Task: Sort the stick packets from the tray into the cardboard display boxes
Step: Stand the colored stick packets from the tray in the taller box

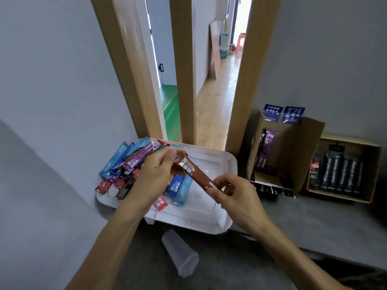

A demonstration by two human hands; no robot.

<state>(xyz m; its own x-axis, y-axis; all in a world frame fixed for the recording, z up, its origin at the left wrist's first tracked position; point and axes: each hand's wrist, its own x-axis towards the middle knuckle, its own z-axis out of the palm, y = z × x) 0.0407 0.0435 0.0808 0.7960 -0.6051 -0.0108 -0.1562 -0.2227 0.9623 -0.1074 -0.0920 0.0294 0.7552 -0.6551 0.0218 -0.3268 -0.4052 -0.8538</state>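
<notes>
On the head view I have both hands over the white tray [209, 219], which sits on the grey floor [314, 222]. The left hand [154, 176] pinches the far end of a brown stick packet [193, 173] between thumb and curled fingers [168, 152]. The right hand [234, 195] pinches the near end, its fingers [218, 182] closed narrowly on the foil. The packet runs on a slant between the two grips and is lifted clear of the tray.

Just under the left fingers and out to their left lies the pile of loose packets [127, 162] in light blue, dark blue, purple, red and brown, heaped against the tray's left rim. Directly below the held packet, between the two sets of fingers, two blue packets [180, 188] lie side by side. A red packet [161, 203] lies nearer to me than these.

To the right of the right fingers, just beside the tray, stands an open cardboard display box [301, 147] with blue flaps at its top and purple packets [267, 143] standing inside against its left wall. Further right of it, touching or nearly so, a second cardboard box [371, 162] holds a row of black packets [339, 173] standing upright.

Nearer to me than both hands, off the tray, a clear plastic cup [182, 253] lies on its side on the floor.
</notes>
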